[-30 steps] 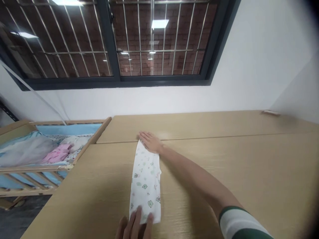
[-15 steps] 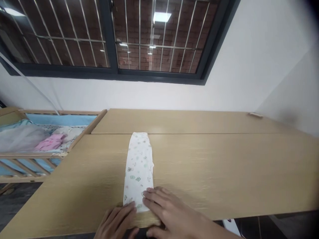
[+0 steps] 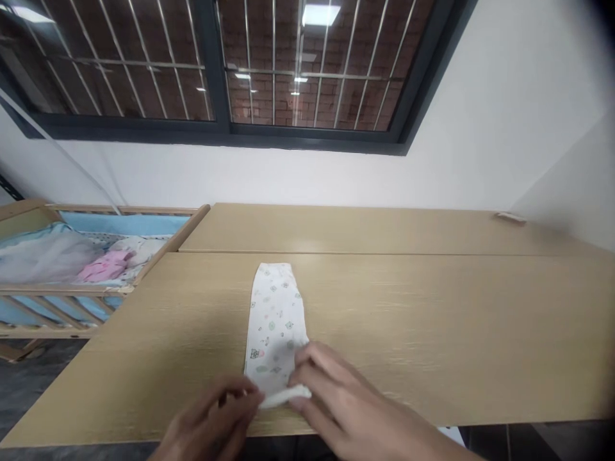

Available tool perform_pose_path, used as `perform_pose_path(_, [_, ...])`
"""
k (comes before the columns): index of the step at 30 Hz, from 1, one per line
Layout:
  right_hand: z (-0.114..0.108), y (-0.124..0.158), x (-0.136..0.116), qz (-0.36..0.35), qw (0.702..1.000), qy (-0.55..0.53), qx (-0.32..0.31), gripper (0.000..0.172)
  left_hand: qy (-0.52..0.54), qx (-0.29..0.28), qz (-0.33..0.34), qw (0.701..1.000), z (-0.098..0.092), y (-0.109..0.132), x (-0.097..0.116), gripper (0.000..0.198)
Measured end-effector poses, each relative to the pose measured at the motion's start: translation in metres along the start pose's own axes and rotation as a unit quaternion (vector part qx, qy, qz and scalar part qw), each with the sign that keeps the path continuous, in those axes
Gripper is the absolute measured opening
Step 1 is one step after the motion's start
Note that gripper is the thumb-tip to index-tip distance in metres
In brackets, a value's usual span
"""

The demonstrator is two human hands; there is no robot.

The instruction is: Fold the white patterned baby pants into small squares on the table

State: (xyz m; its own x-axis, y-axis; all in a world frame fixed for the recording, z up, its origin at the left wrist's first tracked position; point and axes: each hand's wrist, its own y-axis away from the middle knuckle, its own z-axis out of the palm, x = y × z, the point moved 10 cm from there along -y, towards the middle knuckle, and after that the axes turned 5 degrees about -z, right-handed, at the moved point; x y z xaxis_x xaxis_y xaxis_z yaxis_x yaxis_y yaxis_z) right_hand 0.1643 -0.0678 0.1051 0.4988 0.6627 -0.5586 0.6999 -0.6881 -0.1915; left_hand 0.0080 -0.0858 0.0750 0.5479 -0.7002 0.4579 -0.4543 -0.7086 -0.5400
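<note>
A long, narrow folded white cloth [image 3: 276,317] with small green prints lies lengthwise on the light wooden table [image 3: 432,320]. My left hand [image 3: 211,419] and my right hand [image 3: 336,403] are both at its near end, by the table's front edge. Their fingertips pinch the near edge of the cloth and lift it slightly into a small fold. The far end of the cloth lies flat near the seam between the two tabletops.
A wooden crib [image 3: 81,269] with blue lining, a pink garment [image 3: 103,266] and grey netting stands to the left of the table. A small flat object [image 3: 510,217] lies at the far right corner. A white wall and a barred window are behind.
My right hand drew back from the cloth's far end to its near end. Both hands went from resting flat on the near edge to pinching and lifting it.
</note>
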Motion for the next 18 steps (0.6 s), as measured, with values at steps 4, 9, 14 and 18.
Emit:
perform_pose_path(4, [-0.040,-0.045,0.041,0.045,0.996,-0.049,0.059,0.021,-0.002,0.050,-0.047,0.998,-0.023,-0.075,-0.033,0.021])
perform_pose_path(9, [-0.056,-0.115,0.152,0.095,0.976,-0.062,0.186,0.025,-0.088,-0.018,-0.170,0.981,0.015,-0.162,-0.123,0.029])
perform_pose_path(14, [-0.037,-0.151,0.243,0.202,0.957,-0.059,0.201,0.019,-0.140,-0.048,-0.202,0.968,0.056,-0.197,-0.164,0.032])
perform_pose_path(18, [-0.037,-0.153,0.250,0.202,0.959,-0.024,0.199,0.020,-0.194,-0.048,-0.193,0.961,0.065,-0.180,-0.136,0.035])
